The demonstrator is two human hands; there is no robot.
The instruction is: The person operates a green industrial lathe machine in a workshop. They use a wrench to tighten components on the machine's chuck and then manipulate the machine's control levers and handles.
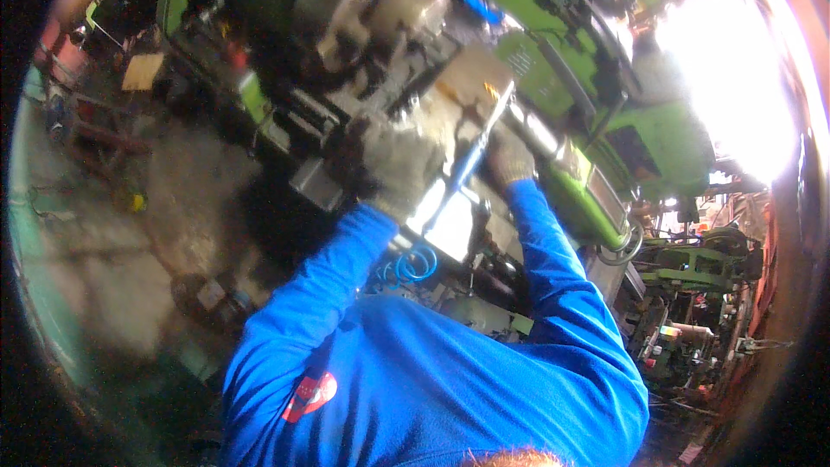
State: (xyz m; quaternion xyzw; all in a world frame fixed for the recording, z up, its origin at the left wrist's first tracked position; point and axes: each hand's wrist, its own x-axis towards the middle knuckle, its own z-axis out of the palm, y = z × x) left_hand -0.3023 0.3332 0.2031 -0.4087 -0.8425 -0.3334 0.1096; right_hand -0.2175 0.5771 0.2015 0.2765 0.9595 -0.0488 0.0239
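Note:
My left hand (398,160), in a grey work glove, reaches over the carriage area of a green lathe (540,78). It is smeared by motion and its fingers cannot be made out. My right hand (512,160), also gloved, is beside the tailstock (577,190), with its fingers mostly hidden. Between the two hands a long thin blue and silver rod-like tool (469,163) slants up to the right; I cannot tell whether either hand grips it. Its upper end overlaps a metal quill (532,128), near a small golden tip (493,90). The large round chuck (350,0) stands beyond my left hand.
A coiled blue hose (415,266) hangs close to my body, below a brightly lit flat surface (448,220). A handwheel (624,246) ends the tailstock at the right. More green machinery (692,264) stands further right. Stained floor (112,285) lies at the left.

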